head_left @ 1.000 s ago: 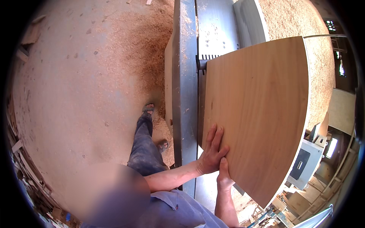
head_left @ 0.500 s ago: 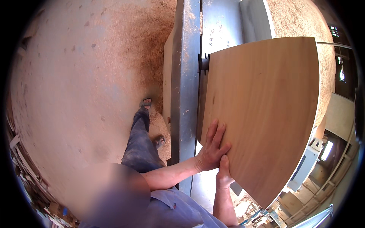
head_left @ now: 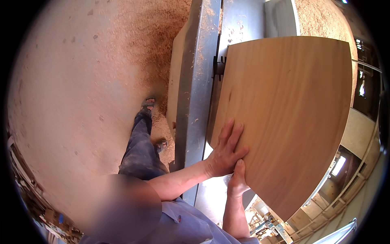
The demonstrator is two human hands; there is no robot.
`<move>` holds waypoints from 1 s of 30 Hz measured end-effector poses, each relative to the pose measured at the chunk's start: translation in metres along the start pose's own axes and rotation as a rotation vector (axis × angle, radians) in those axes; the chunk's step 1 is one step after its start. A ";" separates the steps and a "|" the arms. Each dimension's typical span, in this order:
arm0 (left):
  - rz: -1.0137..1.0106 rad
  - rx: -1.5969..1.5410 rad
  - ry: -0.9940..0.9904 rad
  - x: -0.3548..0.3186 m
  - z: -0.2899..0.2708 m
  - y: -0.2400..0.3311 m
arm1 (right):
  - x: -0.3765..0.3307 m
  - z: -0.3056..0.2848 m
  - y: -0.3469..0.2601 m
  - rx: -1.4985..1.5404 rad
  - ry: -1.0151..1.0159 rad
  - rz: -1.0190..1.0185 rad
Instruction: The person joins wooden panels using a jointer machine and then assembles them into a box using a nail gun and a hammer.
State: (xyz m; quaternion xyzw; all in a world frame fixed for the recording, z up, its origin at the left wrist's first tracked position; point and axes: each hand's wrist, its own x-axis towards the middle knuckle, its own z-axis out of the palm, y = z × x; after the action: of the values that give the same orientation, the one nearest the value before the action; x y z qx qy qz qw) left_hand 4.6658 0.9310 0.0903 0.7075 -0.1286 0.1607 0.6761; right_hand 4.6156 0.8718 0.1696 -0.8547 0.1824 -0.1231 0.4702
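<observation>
The wooden panel [head_left: 284, 122] lies flat on the grey metal worktop [head_left: 199, 81] of a woodworking machine, its far edge near the dark guide bracket [head_left: 218, 67]. We judge it stiff, smooth-faced and fairly heavy; it is best held at the near edge with flat palms. Our left hand [head_left: 225, 152] presses on the near corner, fingers [head_left: 231, 134] spread flat, gripping nothing. Our right hand [head_left: 237, 181] meets the near edge, thumb up; its curl is hidden. Sawdust [head_left: 158, 36] covers the floor [head_left: 69, 101].

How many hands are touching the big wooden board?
2. The left hand lies flat on the wooden board near its lower left edge; the right hand pushes the board's edge just below it.
</observation>
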 end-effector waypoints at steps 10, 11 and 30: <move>0.004 0.000 -0.004 0.022 -0.002 -0.011 | 0.022 0.013 -0.003 0.005 0.003 0.006; -0.002 -0.007 0.006 0.024 -0.001 -0.012 | 0.026 0.013 -0.004 0.000 -0.009 -0.008; 0.022 0.031 0.047 0.089 0.000 -0.048 | 0.098 0.062 -0.027 0.009 0.082 -0.076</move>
State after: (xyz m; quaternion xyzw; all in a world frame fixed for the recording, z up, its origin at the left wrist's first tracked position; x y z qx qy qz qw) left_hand 4.7666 0.9365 0.0820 0.7124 -0.1181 0.1869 0.6661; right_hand 4.7331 0.8904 0.1641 -0.8532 0.1686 -0.1765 0.4610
